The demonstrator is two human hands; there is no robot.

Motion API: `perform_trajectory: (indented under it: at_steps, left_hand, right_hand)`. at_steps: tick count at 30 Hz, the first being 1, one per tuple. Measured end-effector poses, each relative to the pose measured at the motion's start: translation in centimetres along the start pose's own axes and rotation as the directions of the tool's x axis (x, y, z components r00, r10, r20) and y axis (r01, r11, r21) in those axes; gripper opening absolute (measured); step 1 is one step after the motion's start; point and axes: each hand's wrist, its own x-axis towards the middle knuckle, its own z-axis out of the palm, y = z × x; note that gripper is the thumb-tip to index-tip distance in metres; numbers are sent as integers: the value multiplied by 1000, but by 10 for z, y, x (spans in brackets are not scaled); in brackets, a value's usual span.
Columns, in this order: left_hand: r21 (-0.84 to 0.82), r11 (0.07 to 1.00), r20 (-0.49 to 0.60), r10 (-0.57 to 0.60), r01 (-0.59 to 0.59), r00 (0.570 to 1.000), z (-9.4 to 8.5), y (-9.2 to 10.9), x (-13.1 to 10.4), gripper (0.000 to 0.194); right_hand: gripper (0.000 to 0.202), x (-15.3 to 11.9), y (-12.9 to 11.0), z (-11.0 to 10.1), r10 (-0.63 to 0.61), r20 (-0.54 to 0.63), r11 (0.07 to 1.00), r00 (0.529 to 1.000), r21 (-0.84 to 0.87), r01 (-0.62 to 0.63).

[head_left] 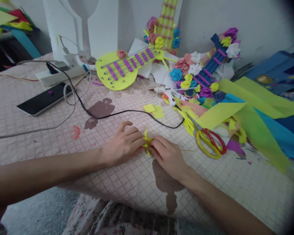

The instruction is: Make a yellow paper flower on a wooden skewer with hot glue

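Both hands meet over the quilted table cover, pinching a small piece of yellow crepe paper (147,142) between them. My left hand (123,143) grips its left side, thumb hidden and index finger lifted in a curl. From the other side my right hand (168,156) holds the paper with bent fingers. A thin stick (187,150) pokes out to the right behind my right hand; whether the fingers hold it I cannot tell. Just beyond the hands lie yellow paper squares (158,111). Red and yellow scissors (212,143) rest to the right.
A phone (45,99) and a power strip (61,74) sit at left, with a black cable (127,111) running to a glue gun (171,98). Behind stand a yellow paper guitar (129,68) and a blue one (208,70) with paper flowers. Crepe sheets (257,130) cover the right.
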Motion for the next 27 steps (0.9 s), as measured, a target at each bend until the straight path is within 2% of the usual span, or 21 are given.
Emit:
perform_trajectory:
  at_steps: [10,17,21,27]
  left_hand:
    - [63,997,17,31,-32,999,1,2,-1,25]
    - [-20,1000,13,-14,14,1000,-1,0,-5,19]
    - [-52,998,8,-38,38,999,-4,0,-6,17]
    - [-104,993,14,-51,53,999,-3,0,-7,16]
  right_hand:
    - [23,2,-2,1,-41,-39,998,998,-47,39]
    - [10,-10,5,-9,23,24,992,999,126,-26]
    - [6,-19,15,-17,48,45,993,998,103,-52]
    - [8,-24,18,-20,10,66,993,998,115,-17]
